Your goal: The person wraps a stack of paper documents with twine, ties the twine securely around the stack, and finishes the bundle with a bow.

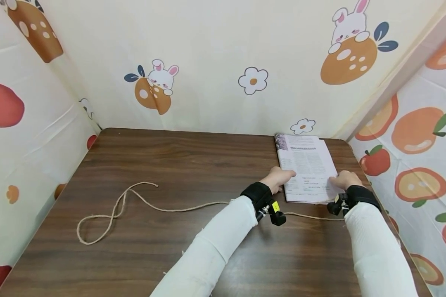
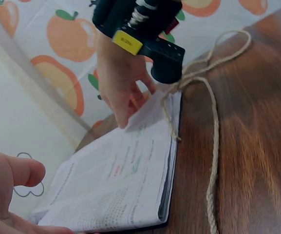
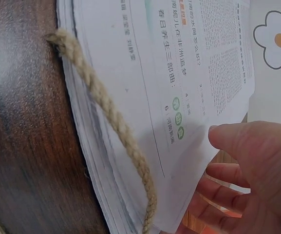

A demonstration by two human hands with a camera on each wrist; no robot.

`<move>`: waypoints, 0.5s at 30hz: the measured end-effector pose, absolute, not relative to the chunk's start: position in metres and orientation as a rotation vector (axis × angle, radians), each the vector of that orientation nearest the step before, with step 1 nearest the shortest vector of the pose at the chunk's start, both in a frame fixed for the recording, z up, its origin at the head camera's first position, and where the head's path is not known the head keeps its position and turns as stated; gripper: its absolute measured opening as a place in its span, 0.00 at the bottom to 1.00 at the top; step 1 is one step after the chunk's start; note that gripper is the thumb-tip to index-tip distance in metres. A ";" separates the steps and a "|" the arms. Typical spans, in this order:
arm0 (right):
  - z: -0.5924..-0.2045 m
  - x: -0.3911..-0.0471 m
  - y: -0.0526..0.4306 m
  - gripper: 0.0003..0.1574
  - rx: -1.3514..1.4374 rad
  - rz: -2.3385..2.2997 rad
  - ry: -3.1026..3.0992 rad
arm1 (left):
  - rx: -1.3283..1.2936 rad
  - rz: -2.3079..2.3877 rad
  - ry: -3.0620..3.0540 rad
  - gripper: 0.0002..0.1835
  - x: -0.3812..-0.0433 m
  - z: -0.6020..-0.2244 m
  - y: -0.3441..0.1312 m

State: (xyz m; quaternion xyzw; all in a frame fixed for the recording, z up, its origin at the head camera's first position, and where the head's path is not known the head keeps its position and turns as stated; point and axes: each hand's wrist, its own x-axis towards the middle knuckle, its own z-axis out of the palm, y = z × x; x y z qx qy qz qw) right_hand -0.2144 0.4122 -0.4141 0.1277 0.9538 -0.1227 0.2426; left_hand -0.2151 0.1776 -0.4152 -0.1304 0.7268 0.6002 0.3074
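A stack of folded newspapers [image 1: 307,165] lies on the wooden table, printed with small text and a purple picture at its far left corner. My left hand [image 1: 278,179] is at the stack's left edge, fingers along the side and thumb raised. At the opposite edge, my right hand [image 1: 346,180] holds the stack, its thumb [image 3: 228,136] at the top sheet and its fingers [image 3: 218,192] at the side, partly hidden. A beige rope [image 1: 186,209] runs along the near side of the stack. In the right wrist view, one rope end [image 3: 113,114] lies across the near corner.
The rope's left part forms a loose loop [image 1: 113,216] on the dark wooden table [image 1: 193,165]. Behind stands a pale wall [image 1: 215,49] with rabbit and flower prints; a fruit-patterned sheet [image 1: 427,165] hangs close along the table's right edge. Both wrists carry black cameras.
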 end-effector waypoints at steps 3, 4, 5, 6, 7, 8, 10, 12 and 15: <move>-0.413 -0.214 0.410 0.31 0.347 -0.332 2.615 | -0.341 1.594 1.914 0.27 -0.216 -0.416 0.178; -0.413 -0.214 0.410 0.31 0.349 -0.333 2.618 | -0.342 1.604 1.907 0.27 -0.216 -0.416 0.178; -0.412 -0.214 0.409 0.31 0.352 -0.335 2.621 | -0.344 1.616 1.900 0.27 -0.216 -0.416 0.178; -0.412 -0.214 0.408 0.31 0.358 -0.338 2.621 | -0.346 1.630 1.894 0.27 -0.216 -0.417 0.179; -0.412 -0.214 0.407 0.31 0.366 -0.342 2.622 | -0.351 1.643 1.888 0.26 -0.215 -0.417 0.179; -0.412 -0.214 0.407 0.31 0.379 -0.348 2.620 | -0.355 1.656 1.883 0.26 -0.215 -0.417 0.179; -0.412 -0.214 0.405 0.32 0.411 -0.360 2.615 | -0.366 1.681 1.878 0.24 -0.215 -0.418 0.180; -0.412 -0.215 0.404 0.34 0.443 -0.366 2.611 | -0.377 1.699 1.876 0.21 -0.215 -0.419 0.181; -0.413 -0.217 0.403 0.36 0.477 -0.373 2.612 | -0.399 1.720 1.871 0.19 -0.215 -0.421 0.182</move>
